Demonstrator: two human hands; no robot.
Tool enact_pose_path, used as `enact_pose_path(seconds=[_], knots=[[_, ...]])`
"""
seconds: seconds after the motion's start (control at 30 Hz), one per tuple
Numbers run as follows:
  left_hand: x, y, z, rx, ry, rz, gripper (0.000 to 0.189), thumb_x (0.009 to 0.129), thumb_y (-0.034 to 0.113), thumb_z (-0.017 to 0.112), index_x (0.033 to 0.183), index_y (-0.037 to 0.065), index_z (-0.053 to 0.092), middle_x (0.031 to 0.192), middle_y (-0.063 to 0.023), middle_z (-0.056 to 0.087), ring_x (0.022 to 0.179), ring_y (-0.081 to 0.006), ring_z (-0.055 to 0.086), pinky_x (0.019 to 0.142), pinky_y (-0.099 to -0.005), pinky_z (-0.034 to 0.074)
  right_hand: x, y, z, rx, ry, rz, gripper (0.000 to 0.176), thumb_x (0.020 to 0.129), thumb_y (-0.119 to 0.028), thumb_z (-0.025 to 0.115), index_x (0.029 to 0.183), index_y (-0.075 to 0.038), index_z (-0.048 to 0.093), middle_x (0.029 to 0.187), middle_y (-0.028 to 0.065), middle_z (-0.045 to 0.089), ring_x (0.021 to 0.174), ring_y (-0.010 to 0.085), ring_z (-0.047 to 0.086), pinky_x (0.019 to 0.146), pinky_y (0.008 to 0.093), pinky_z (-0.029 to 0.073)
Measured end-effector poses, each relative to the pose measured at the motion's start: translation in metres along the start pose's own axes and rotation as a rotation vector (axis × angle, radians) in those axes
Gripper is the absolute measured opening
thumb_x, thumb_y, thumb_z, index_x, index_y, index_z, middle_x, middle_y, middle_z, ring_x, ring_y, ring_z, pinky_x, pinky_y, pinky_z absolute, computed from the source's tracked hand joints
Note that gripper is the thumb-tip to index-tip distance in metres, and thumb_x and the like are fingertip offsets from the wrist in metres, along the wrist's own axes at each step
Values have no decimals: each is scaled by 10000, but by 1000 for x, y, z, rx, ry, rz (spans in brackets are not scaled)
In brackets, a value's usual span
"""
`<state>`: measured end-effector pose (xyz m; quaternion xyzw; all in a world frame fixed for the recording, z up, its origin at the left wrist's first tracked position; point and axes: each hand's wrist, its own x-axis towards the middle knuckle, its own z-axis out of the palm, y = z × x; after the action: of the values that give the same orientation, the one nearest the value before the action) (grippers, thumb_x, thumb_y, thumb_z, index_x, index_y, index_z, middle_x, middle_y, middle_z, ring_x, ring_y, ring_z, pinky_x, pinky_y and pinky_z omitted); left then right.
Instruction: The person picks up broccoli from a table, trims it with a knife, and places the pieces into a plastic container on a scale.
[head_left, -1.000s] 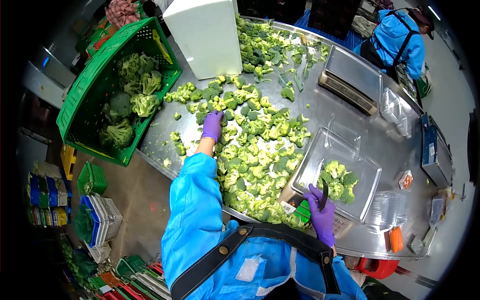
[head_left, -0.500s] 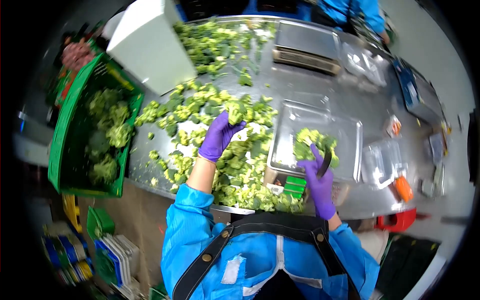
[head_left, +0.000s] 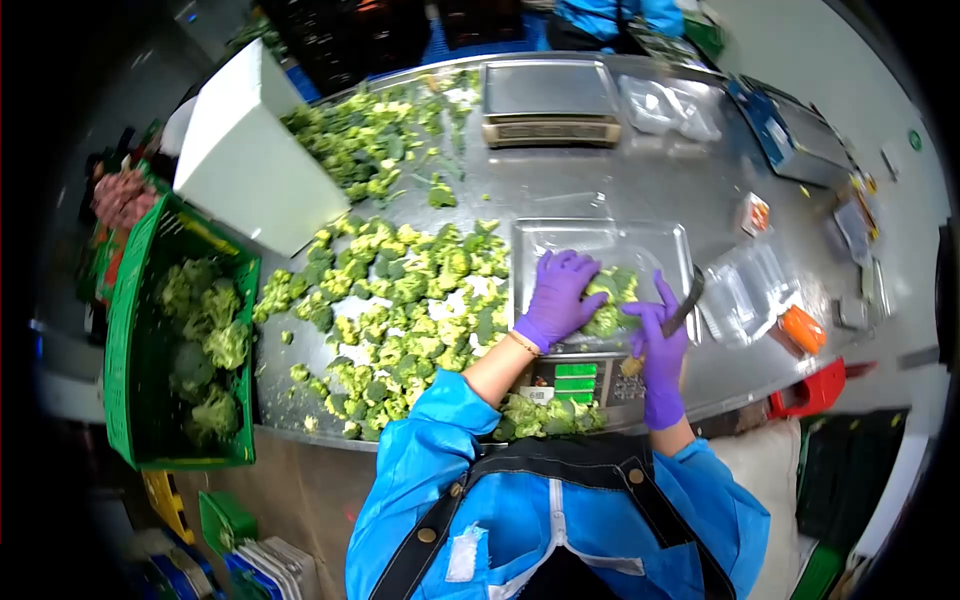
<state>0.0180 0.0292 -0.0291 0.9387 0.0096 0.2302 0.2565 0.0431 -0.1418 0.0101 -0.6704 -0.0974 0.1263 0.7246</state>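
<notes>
My left hand (head_left: 562,298), in a purple glove, is spread over the left side of the broccoli (head_left: 615,295) on the metal scale tray (head_left: 650,236). On its right side, my right hand (head_left: 660,350) is closed round a knife (head_left: 688,303) whose dark blade points up and right, with the index finger raised. A clear plastic container seems to surround the broccoli, but its outline is hard to make out. Below the tray shows the scale's green display (head_left: 575,383). Many cut broccoli florets (head_left: 400,290) lie to the left of the tray.
A green crate (head_left: 130,350) with broccoli heads stands at the left, beside a white box (head_left: 250,160). A second scale (head_left: 550,95), clear containers (head_left: 745,295), an orange object (head_left: 802,330) and a red holder (head_left: 815,390) are around. A person in blue (head_left: 600,18) is across the table.
My left hand has moved right from above the floret pile to the tray and no longer holds up a floret. My right hand stays at the tray with the knife. The view has shifted.
</notes>
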Motion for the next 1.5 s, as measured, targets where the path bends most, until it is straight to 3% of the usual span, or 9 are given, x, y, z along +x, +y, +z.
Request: enact_pose_path(seconds=[0.33,0.43,0.63,0.8,0.97,1.1,1.2,1.37,1.5], knots=[[-58,-173,-50,128,502,-437,280,731,218,645,961,59,622,1006,-146,609,955,-325,550,867,-395,415,-27,2,33,10,-398,228,499,854,-183,527,1280,30,375,814,74,647,441,51,442,421,187,381],[-91,-245,-51,263,416,-736,288,695,256,661,900,55,641,893,-132,635,868,-292,585,774,-392,456,-42,8,53,67,-663,537,444,861,-209,509,1230,30,444,830,99,655,461,60,458,485,203,420],[-95,-293,-75,514,306,-903,611,661,224,656,1231,106,469,1286,-174,423,1093,-348,460,890,-430,411,-50,37,65,199,-1153,834,481,890,-296,468,1280,-16,435,972,117,642,604,77,505,613,219,437],[-65,-280,-97,584,114,-1074,872,619,353,737,1341,117,309,1233,-189,448,1033,-341,514,836,-417,457,-47,28,74,201,-1091,952,479,883,-294,472,1279,-25,448,1011,114,631,682,100,488,679,216,410],[-71,-296,-69,497,145,-1131,816,606,291,747,1301,103,364,1183,-171,470,971,-334,564,777,-400,488,-42,30,74,145,-1120,949,466,883,-286,467,1272,-30,463,1025,113,626,699,116,475,705,217,394],[-86,-294,-73,281,421,-1098,549,596,217,717,1066,33,501,1061,-182,504,930,-337,569,794,-394,471,-45,39,70,182,-1122,934,453,887,-289,460,1266,-41,474,1005,102,633,678,92,455,689,199,379],[-109,-307,-78,130,740,-740,561,590,173,756,1055,1,493,985,-120,560,872,-252,560,776,-345,459,-44,46,62,139,-1174,860,453,889,-293,460,1270,-48,471,982,90,640,624,65,435,619,189,373],[-124,-208,-128,-1508,735,-504,522,757,187,528,1260,97,420,1224,-111,505,1107,-265,504,926,-457,405,-43,33,60,129,-1162,765,455,896,-277,464,1257,1,462,947,91,647,492,47,406,504,184,372],[-134,-127,-130,-1832,486,-642,685,652,201,531,1297,34,372,1281,-182,447,1162,-347,441,944,-554,364,-38,3,63,23,-973,553,371,867,-193,566,1197,-29,523,915,29,650,514,25,482,473,187,398]])
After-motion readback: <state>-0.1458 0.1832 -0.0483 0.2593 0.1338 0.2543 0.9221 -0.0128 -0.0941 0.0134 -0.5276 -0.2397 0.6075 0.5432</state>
